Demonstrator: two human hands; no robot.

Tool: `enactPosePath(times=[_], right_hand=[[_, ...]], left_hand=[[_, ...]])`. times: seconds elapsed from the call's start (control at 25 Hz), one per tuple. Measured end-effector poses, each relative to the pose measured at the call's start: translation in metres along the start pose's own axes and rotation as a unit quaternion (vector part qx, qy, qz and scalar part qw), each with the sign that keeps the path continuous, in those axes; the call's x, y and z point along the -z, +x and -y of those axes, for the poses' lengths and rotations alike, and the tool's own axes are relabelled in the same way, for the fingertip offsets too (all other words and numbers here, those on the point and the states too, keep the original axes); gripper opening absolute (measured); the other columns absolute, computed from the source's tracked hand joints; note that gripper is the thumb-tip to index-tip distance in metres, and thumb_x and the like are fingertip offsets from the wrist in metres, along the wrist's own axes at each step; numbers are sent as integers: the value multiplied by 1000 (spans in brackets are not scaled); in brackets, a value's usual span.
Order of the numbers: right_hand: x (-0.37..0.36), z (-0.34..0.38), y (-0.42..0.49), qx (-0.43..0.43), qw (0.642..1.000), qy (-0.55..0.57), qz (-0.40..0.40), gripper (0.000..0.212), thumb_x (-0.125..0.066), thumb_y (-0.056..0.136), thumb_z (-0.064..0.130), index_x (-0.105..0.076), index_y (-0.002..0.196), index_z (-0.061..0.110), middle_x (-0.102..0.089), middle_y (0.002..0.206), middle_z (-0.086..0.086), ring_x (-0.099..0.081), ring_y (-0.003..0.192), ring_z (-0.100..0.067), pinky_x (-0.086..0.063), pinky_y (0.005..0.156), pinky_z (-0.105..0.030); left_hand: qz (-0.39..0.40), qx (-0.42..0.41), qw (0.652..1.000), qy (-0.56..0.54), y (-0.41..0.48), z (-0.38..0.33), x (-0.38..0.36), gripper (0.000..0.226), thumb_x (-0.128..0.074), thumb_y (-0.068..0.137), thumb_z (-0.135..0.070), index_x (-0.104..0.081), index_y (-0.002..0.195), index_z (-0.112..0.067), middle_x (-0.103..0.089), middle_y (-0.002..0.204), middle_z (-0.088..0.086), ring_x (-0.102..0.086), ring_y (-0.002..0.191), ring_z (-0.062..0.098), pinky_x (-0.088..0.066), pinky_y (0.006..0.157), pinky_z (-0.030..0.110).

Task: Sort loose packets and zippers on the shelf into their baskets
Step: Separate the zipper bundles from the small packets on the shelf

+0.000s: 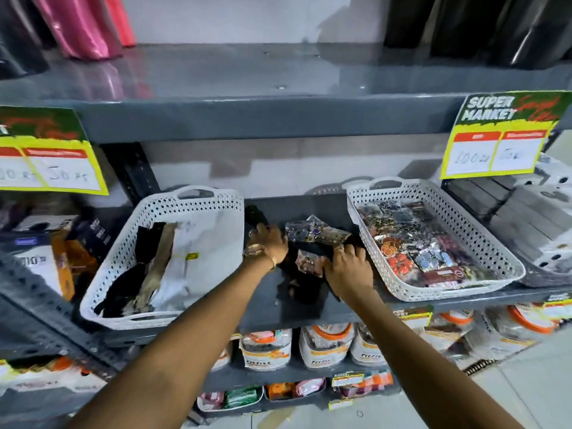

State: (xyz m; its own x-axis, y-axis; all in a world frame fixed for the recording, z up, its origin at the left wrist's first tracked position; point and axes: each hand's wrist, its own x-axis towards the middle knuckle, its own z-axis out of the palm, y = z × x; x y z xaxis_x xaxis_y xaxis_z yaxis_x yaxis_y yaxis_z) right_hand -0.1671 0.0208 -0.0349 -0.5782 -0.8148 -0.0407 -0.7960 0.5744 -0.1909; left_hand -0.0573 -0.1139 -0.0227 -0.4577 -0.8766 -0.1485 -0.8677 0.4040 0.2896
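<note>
Both arms reach forward and down across the grey metal shelf (272, 308), forearms nearly straight and converging on the gap between two white perforated baskets. The left hand (267, 245) lies palm down with the wrist slightly bent, a bangle at the wrist, its fingers curled over the left edge of a heap of loose packets (315, 235) — the fingertips are hidden, so whether they actually grip anything cannot be told. The right hand (348, 267) is also palm down, a ring on one finger, its fingers bent and pressed onto the dark zippers (305, 284) and a small clear packet at the right of the heap; a firm hold cannot be confirmed. The heap sits on the shelf between the baskets: crinkled clear packets of small dark and gold pieces on top, black strips beneath. The left basket (216, 209) holds long black and brownish zippers beside white packaged ones, lying lengthwise. The right basket (399, 292) is filled with flat packets of buttons or trims — red, orange, blue and dark. Yellow price cards (495, 150) hang from the shelf above
</note>
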Motion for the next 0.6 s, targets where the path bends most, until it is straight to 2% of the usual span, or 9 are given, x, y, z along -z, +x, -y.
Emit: enactPosePath(times=[0.2,0.28,0.4,0.44,0.48,0.56,0.6], right_hand=[[4,4,21,-77,997,5,5,49,-41,92,40,-47,123,3,-57,125,-18,-42,122,-37,-42,93,-42],[6,5,31,-96,995,22,14,52,-48,89,41,-44,126,3,-59,123,-18,-45,121,-36,-44,92,-42],[2,1,41,-136,981,139,10,59,-60,81,39,-44,122,1,-64,113,-21,-59,106,-37,-52,86,-44],[3,-1,44,-144,972,186,-2,60,-63,78,36,-43,121,-1,-65,110,-21,-61,101,-38,-53,83,-43],[4,-2,47,-151,962,226,-12,58,-64,78,32,-44,120,-1,-65,108,-21,-62,99,-37,-53,81,-41],[10,-3,51,-154,944,291,-31,50,-67,78,25,-48,115,-1,-65,107,-19,-63,97,-36,-50,78,-35],[11,-4,54,-151,932,325,-43,47,-69,76,23,-51,112,0,-66,105,-18,-63,95,-35,-50,77,-34]], left_hand=[[19,27,998,-51,25,-5,8,65,-49,90,-28,-23,143,1,-42,138,30,-43,127,45,-42,101,46],[26,58,990,-124,35,-4,11,82,-62,82,-23,-15,145,0,-46,137,28,-46,125,44,-46,100,46],[47,117,952,-280,39,-6,13,105,-78,70,-19,-8,145,2,-42,143,25,-44,130,39,-41,107,40],[44,120,942,-309,41,-7,12,103,-80,69,-18,-13,144,4,-42,143,24,-44,130,37,-40,107,37],[35,119,939,-322,43,-7,12,94,-81,67,-18,-26,140,5,-47,139,22,-48,127,35,-42,102,35],[18,111,930,-351,45,-6,10,63,-82,66,-21,-57,118,3,-64,119,15,-62,105,27,-48,86,31],[16,103,921,-376,45,-5,10,52,-82,66,-21,-65,109,1,-68,108,11,-63,94,22,-48,80,27]])
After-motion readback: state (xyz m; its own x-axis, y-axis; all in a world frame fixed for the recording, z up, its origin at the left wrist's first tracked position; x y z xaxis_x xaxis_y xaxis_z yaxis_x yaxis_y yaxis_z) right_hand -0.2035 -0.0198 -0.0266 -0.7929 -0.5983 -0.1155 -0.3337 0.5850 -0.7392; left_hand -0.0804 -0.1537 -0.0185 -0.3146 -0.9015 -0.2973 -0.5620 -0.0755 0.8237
